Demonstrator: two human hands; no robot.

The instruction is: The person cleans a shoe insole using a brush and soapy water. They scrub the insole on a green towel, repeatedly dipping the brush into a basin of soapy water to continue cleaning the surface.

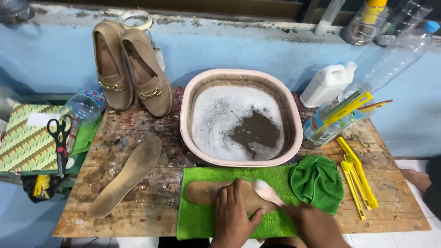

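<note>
A tan shoe insole [202, 192] lies on a flat green towel [197, 220] at the near edge of the wooden table. My left hand [233, 216] presses down on the insole's middle. My right hand [308, 224] holds a pale pink brush [265, 190] whose head rests on the insole's right end. A second insole [128, 175] lies bare on the wood to the left. Behind the towel stands a pink basin [188, 131] with dark soapy water and foam.
A pair of tan loafers [131, 69] leans on the blue wall at the back left. A crumpled green cloth [317, 181] and yellow tools [356, 181] lie right. A white jug [327, 85], plastic bottles [395, 55] and scissors [59, 138] surround the table.
</note>
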